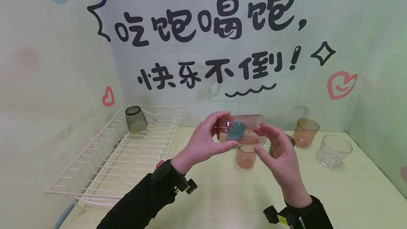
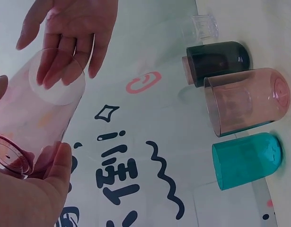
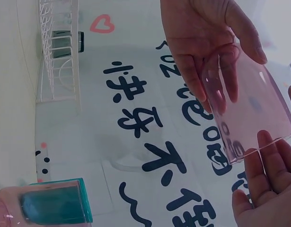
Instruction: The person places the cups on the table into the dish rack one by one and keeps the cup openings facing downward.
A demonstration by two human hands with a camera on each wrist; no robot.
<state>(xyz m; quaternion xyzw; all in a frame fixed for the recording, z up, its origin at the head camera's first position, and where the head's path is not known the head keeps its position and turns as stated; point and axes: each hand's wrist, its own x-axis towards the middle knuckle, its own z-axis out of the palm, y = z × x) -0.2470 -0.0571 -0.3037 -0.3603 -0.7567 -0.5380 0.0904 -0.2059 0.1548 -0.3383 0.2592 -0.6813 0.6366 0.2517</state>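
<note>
A clear pink drinking glass [image 1: 246,118] is held sideways in the air, its mouth towards the right. My left hand [image 1: 203,140] grips it around the base end, thumb below and fingers over the top. At the mouth end is my right hand [image 1: 283,158], thumb and fingers spread apart. Its fingers [image 3: 266,146] overlap the rim of the glass in the right wrist view. Through the pink wall, a teal glass [image 2: 247,161] shows behind it in the head view. Below stands another pink glass [image 1: 246,160] on the table.
At left is a white wire dish rack [image 1: 127,165] with a grey glass [image 1: 136,119] tilted in its far corner. On the table's right side stand an amber-pink glass [image 1: 306,133], a clear glass [image 1: 334,151] and a dark green glass [image 2: 221,61]. A printed curtain [image 1: 203,52] hangs behind.
</note>
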